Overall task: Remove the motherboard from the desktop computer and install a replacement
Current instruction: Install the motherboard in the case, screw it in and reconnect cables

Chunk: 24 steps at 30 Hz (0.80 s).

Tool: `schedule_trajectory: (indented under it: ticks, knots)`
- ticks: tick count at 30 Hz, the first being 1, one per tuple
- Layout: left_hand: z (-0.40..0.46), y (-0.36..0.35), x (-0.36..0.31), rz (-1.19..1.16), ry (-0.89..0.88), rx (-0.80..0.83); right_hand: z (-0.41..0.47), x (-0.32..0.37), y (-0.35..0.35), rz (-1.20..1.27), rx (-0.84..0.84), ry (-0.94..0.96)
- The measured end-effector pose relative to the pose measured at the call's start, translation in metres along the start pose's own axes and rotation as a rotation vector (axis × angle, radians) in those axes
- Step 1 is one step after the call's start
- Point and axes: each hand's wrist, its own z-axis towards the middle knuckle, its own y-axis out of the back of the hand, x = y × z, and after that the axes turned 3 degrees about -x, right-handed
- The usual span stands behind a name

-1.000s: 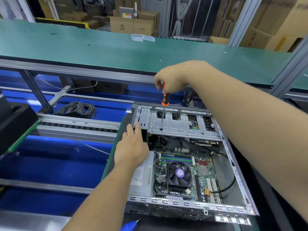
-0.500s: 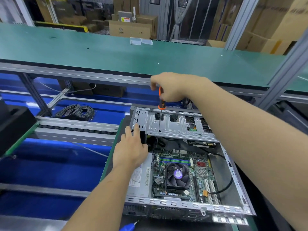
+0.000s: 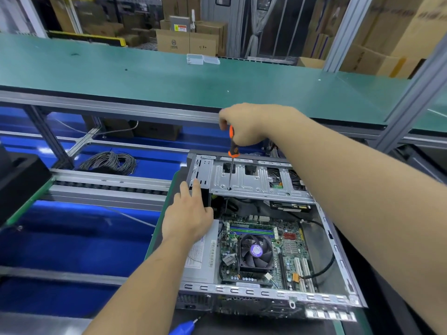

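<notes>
Nearest the person, below the left forearm, one blue-handled tool [image 3: 184, 327] lies at the bottom edge of the view. Just beyond it one open desktop computer case [image 3: 273, 292] rests on a green-edged surface [image 3: 158, 234]. Inside, one motherboard [image 3: 283, 247] sits to the right of the left hand [image 3: 188, 220] and under the right forearm, carrying one black cooling fan [image 3: 256, 251], two white expansion slots [image 3: 303, 270] and one black cable [image 3: 323, 267] curving along its right side. One grey power supply box [image 3: 202, 258] lies under the left wrist. The left hand rests on the case's left wall with fingers straight and relaxed, the fingertips reaching the near corner of one silver drive cage [image 3: 256, 182]. Beyond it, the right hand [image 3: 244, 124] curls round the handle of one orange and black screwdriver [image 3: 232, 151], held upright with its tip on the cage's top plate. Left of both hands one coil of grey cable [image 3: 110, 162] lies on blue matting. Farther off runs one long green bench [image 3: 145, 76] with one clear plastic box [image 3: 202, 59], then stacked cardboard boxes [image 3: 187, 42].
</notes>
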Motion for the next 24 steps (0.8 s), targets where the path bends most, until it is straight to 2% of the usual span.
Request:
schedule_trajectory:
  ticks: [4,7,10,12,14,17,21,24]
  knots:
    - [0.001,-0.002,0.000,0.007,-0.002,-0.007,-0.001,-0.006,-0.002,-0.034,-0.083,-0.078]
    - [0.001,-0.003,0.001,0.011,0.001,-0.004,0.002,-0.002,-0.002,0.025,0.000,0.032]
    - [0.001,-0.003,0.002,0.015,0.001,-0.005,0.002,-0.006,0.003,0.009,-0.010,-0.060]
    - [0.001,-0.004,0.001,0.017,-0.003,-0.008,0.006,-0.009,0.002,-0.034,-0.029,-0.033]
    - [0.002,-0.003,0.001,0.017,-0.004,-0.010,0.006,-0.008,0.004,0.049,0.029,0.023]
    - [0.002,-0.003,0.001,0.018,-0.007,-0.007,0.005,-0.012,0.004,0.039,0.012,-0.067]
    - [0.001,-0.002,0.001,0.024,-0.008,-0.009,0.005,-0.014,0.001,0.148,0.043,0.006]
    - [0.001,-0.002,0.000,0.021,-0.007,-0.009,0.006,-0.015,0.002,0.120,0.029,-0.067]
